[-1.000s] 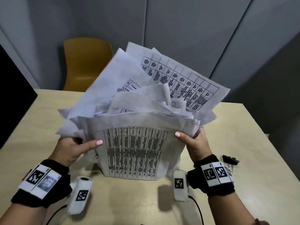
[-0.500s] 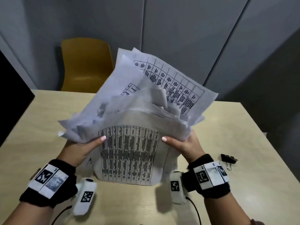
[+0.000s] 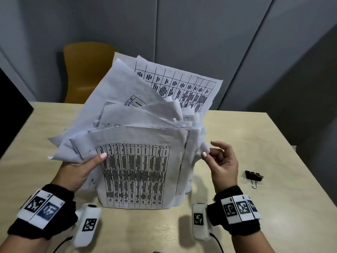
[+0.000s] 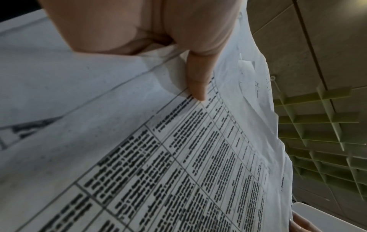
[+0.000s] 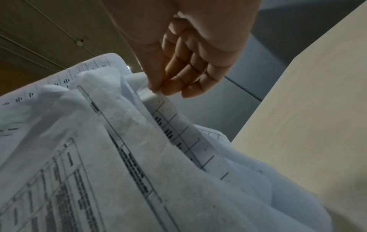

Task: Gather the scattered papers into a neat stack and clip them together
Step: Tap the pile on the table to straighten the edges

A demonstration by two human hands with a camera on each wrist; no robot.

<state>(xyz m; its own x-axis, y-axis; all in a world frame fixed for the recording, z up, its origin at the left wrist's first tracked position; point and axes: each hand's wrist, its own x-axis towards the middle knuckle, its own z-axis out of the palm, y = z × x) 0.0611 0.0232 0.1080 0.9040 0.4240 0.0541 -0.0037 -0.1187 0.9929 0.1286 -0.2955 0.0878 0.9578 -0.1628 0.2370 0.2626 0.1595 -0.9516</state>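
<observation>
The papers [image 3: 136, 143] are standing on end near the middle of the surface [image 3: 255, 143], fanned and uneven at the top. The left hand [image 3: 80, 170] is grasping their left side, thumb across the front sheet. The right hand [image 3: 221, 161], clamped on the right edge a moment ago, is now pinching one stray corner, so straightening is still under way. The binder clip [image 3: 253, 177] is lying unused toward the right edge.

Grey panelled walls [image 3: 191, 33] stand behind a pale wooden table [image 3: 273, 198]; a yellow chair [image 3: 83, 70] sits at its far-left edge.
</observation>
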